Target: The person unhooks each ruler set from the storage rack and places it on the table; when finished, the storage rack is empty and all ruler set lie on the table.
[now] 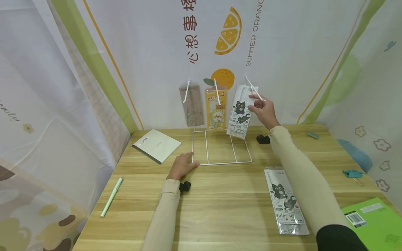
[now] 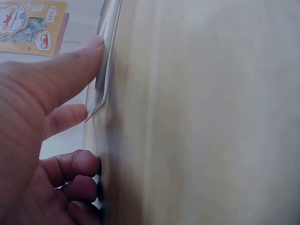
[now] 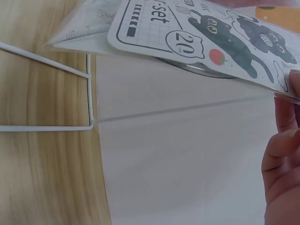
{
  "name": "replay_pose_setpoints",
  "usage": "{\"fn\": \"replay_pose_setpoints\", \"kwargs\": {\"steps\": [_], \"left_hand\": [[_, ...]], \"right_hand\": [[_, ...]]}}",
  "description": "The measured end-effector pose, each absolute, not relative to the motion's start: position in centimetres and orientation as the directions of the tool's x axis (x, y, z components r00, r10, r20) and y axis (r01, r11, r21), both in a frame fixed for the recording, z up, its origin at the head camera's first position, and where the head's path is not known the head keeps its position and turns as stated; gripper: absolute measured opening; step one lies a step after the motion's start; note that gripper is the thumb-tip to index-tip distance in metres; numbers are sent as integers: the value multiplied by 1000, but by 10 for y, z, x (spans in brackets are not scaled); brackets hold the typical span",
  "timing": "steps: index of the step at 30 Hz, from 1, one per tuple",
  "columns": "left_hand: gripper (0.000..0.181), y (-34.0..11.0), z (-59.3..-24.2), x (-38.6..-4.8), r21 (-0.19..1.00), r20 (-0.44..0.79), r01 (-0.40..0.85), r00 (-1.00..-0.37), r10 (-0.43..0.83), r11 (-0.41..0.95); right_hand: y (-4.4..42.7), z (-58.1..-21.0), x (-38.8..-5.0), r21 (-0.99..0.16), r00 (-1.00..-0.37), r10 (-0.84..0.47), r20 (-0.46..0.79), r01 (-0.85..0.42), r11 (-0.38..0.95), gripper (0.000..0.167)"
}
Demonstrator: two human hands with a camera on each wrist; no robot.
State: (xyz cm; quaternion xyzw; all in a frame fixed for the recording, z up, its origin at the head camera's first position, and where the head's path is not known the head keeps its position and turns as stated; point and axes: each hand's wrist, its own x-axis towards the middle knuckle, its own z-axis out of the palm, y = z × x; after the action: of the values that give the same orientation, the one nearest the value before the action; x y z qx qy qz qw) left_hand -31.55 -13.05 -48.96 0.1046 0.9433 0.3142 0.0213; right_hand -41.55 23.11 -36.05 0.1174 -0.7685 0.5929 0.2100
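Observation:
My right hand (image 1: 265, 111) pinches the edge of a clear ruler-set packet (image 1: 239, 111) printed with black cats. The packet is at the right hook (image 1: 255, 88) of a white wire display rack (image 1: 221, 164); whether the hook passes through its hole cannot be told. In the right wrist view, the packet's lower end (image 3: 154, 28) tilts above the rack's base. My left hand (image 1: 182, 166) touches the rack's front left corner, thumb and index finger against the wire. From the middle hook hangs an orange duck packet (image 1: 216, 109), and from the left hook a brown packet (image 1: 192, 106).
Another cat ruler-set packet (image 1: 285, 202) lies beneath my right forearm. A notebook (image 1: 157, 145) and a pale green pen (image 1: 112, 197) lie on the left. On the right are a teal binder clip (image 1: 352, 174), a small eraser-like block (image 1: 312, 135) and a green book (image 1: 375, 221). A curtain hangs behind.

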Motion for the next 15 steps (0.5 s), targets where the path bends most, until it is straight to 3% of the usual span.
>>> {"fn": "replay_pose_setpoints", "kwargs": {"steps": [15], "left_hand": [[61,-130,-489,-315,588,31,193,-976,217,785]], "right_hand": [[241,-378,-395,-834,-857,75,510,-470,290,43]]}}
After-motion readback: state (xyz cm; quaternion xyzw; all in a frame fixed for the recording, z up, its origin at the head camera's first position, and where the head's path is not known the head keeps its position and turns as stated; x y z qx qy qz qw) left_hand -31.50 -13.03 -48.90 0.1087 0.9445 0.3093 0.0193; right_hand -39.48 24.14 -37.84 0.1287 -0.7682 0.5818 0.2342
